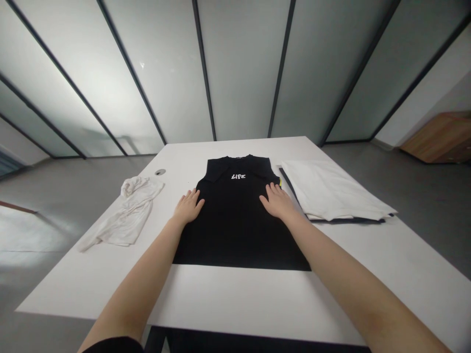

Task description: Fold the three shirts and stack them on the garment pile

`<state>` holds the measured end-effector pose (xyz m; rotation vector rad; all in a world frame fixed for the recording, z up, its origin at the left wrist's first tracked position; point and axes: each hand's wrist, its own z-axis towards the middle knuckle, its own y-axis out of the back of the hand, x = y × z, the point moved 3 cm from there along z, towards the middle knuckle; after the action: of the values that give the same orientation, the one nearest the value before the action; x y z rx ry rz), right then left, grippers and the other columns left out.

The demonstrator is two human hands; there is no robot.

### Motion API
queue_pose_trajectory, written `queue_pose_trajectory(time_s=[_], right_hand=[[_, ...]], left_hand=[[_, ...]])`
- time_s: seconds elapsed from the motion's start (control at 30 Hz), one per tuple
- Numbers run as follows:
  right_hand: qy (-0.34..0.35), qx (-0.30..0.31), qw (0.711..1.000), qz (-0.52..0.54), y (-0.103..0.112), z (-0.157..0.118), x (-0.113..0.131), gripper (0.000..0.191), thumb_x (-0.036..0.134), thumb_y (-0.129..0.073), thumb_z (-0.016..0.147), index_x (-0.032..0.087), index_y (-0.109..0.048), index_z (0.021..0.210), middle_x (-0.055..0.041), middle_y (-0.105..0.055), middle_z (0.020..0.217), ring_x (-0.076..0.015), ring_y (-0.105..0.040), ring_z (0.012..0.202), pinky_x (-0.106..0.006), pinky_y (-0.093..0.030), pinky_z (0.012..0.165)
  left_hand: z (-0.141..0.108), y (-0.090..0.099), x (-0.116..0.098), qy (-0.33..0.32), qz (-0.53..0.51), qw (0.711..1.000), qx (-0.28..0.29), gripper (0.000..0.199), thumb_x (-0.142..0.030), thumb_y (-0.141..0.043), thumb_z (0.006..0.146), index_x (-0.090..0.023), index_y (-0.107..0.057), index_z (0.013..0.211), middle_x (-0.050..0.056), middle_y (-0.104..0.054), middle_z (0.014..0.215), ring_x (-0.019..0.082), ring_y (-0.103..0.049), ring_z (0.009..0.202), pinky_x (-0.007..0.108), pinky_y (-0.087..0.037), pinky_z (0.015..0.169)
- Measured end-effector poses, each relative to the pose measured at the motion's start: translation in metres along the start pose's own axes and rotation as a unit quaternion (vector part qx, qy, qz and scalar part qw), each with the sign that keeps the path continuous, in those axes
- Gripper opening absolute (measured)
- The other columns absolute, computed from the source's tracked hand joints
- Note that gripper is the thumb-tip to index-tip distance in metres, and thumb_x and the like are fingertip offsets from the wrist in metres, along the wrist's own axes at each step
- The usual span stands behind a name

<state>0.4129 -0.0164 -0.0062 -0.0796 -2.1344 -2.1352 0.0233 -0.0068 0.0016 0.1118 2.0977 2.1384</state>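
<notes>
A black shirt (239, 225) with small white lettering near its neck lies flat on the white table, its neckline at the far end and its straight hem toward me. My left hand (188, 206) rests on the shirt's left edge, fingers spread and pointing away. On the right edge lies my right hand (276, 200), palm down, its fingers apart. Neither hand grips the cloth. The sleeves look folded inward over the shirt. A bit of yellow shows at the edge beside my right hand.
Folded white cloth (331, 191) with dark cloth beneath it lies on the right of the table (235, 299). A crumpled white garment (128, 215) is on the left, near a round grommet (160, 172). Frosted glass panels stand behind; a wooden piece (437, 137) is far right.
</notes>
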Motion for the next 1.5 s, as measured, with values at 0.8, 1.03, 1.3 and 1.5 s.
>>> queue_pose_trajectory(time_s=[0.8,1.03,1.3,1.5], right_hand=[[-0.079,-0.012,0.997,-0.014,0.010,0.047,0.001,0.093,0.062,-0.032,0.104,-0.006,-0.029,0.167,-0.0315,-0.034,0.172,-0.0436,-0.029,0.162,-0.052,-0.019,0.131],[-0.067,-0.019,0.997,-0.016,0.009,0.052,-0.002,0.092,0.061,-0.030,0.106,-0.008,-0.030,0.167,-0.0322,-0.034,0.172,-0.0431,-0.030,0.162,-0.052,-0.019,0.131],[-0.059,-0.011,0.998,-0.020,0.003,0.021,0.022,0.079,0.051,-0.029,0.109,-0.003,-0.035,0.166,-0.0321,-0.033,0.173,-0.0453,-0.026,0.163,-0.058,-0.016,0.131],[-0.083,0.011,0.996,0.020,-0.003,0.006,0.051,0.083,0.059,-0.033,0.109,0.003,-0.033,0.170,-0.0299,-0.027,0.176,-0.0465,-0.025,0.163,-0.059,-0.021,0.130]], left_hand=[[-0.017,0.002,-0.014,0.050,0.013,0.999,0.011,0.072,-0.051,-0.028,0.110,-0.012,-0.034,0.171,0.019,-0.031,0.178,0.041,-0.030,0.164,0.062,-0.033,0.128],[-0.016,-0.002,-0.020,0.036,0.004,0.999,0.004,0.070,-0.049,-0.031,0.110,-0.012,-0.037,0.169,0.020,-0.025,0.180,0.044,-0.026,0.165,0.065,-0.033,0.127],[-0.014,-0.003,-0.027,0.007,0.006,1.000,-0.005,0.064,-0.042,-0.035,0.109,-0.015,-0.044,0.166,0.018,-0.038,0.175,0.040,-0.034,0.162,0.061,-0.034,0.127],[0.023,0.010,-0.058,-0.048,0.016,0.998,-0.042,0.052,-0.043,-0.041,0.108,-0.013,-0.066,0.141,0.019,-0.062,0.156,0.034,-0.053,0.149,0.048,-0.040,0.125]])
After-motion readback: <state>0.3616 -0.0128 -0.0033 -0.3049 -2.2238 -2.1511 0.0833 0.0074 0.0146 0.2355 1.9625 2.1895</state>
